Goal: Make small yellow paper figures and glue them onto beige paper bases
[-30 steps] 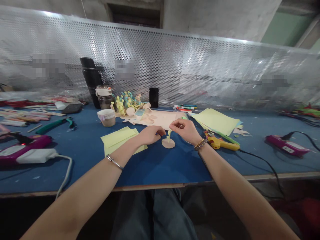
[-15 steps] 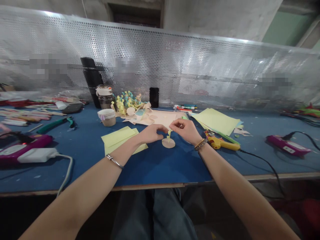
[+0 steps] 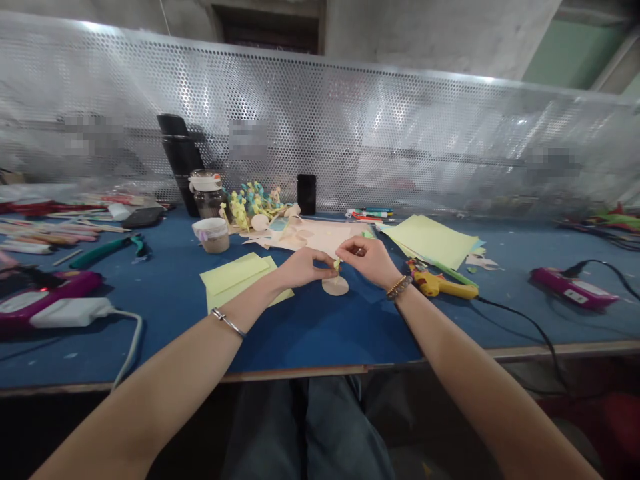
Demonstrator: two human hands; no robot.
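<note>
Left hand (image 3: 303,268) closer, yellow scrap (image 3: 336,265) half-hidden

I'm working in a craft workshop, sitting at a long blue workbench (image 3: 320,333) with a perforated metal screen (image 3: 320,133) along its back and bare concrete walls (image 3: 430,27) beyond. Around me, a glue gun (image 3: 440,285), pliers (image 3: 107,252), and paper sheets (image 3: 425,240) are lying ready, and cables are trailing across the bench.

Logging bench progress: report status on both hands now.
Right hand pinching yellow paper piece; left hand fingertips beside it. Piece just above pale paper disc. Glue gun to the right, apart from the hands.
</note>
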